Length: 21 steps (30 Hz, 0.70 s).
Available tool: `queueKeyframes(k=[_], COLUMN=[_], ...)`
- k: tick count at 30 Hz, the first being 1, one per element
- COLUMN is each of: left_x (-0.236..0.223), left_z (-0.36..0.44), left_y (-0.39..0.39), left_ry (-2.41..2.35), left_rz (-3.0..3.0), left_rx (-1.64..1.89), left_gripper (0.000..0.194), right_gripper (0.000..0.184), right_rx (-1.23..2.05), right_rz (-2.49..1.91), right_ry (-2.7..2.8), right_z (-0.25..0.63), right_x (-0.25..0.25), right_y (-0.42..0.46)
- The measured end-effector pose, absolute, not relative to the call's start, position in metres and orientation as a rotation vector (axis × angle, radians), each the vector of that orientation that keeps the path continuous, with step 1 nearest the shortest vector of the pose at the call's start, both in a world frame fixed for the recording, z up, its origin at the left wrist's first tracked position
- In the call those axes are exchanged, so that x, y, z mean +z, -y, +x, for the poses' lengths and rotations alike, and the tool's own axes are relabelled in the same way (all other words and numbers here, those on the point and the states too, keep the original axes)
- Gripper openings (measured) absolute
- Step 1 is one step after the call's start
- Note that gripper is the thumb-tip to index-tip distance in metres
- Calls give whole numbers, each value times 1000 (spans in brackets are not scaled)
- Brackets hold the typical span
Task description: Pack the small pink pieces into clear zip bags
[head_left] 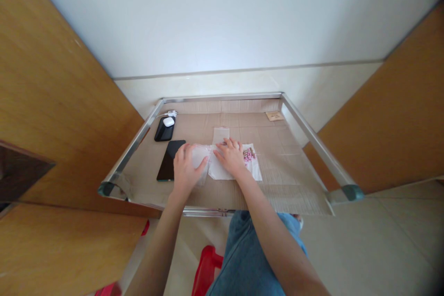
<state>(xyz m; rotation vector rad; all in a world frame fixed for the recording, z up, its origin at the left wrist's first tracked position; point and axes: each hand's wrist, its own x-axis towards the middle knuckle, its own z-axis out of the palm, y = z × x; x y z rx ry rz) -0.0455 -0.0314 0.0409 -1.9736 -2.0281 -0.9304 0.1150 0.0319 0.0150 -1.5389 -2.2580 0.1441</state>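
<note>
My left hand (pixel 186 164) rests on a clear plastic bag (pixel 201 155), fingers curled over its left part with the thumb pressing it. My right hand (pixel 231 157) lies flat with fingers spread on a white sheet (pixel 222 171) that lies on the cardboard-lined table (pixel 284 166). A small pink and brown item (pixel 249 154) lies on the sheet just right of my right hand. Another small clear packet (pixel 221 134) lies just beyond my right fingertips.
A black phone (pixel 168 159) lies left of my left hand. A second dark phone (pixel 163 131) with a white earbud case (pixel 168 121) and a cable sits at the back left. A brown tag (pixel 274 116) lies back right. A metal rail (pixel 312 138) edges the table. A red stool (pixel 204 270) stands below.
</note>
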Motion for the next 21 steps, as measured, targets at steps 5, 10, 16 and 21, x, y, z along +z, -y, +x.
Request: queueKeyframes(k=[5, 10, 16, 21], left_x=[28, 19, 16, 10], left_z=[-37, -35, -29, -26], left_y=[14, 9, 10, 8], left_ry=[1917, 1983, 2144, 2184], left_rz=[-2197, -2222, -2075, -1939], left_rx=[-684, -499, -487, -524], left_gripper=[51, 44, 44, 47], right_gripper=[43, 46, 46, 45], right_rx=[149, 152, 165, 182], right_rz=[-1529, -1533, -1524, -1509], right_ry=[2286, 2255, 2232, 2208], right_z=[114, 113, 112, 112], right_x=[13, 15, 16, 14], right_y=[-31, -32, -33, -34])
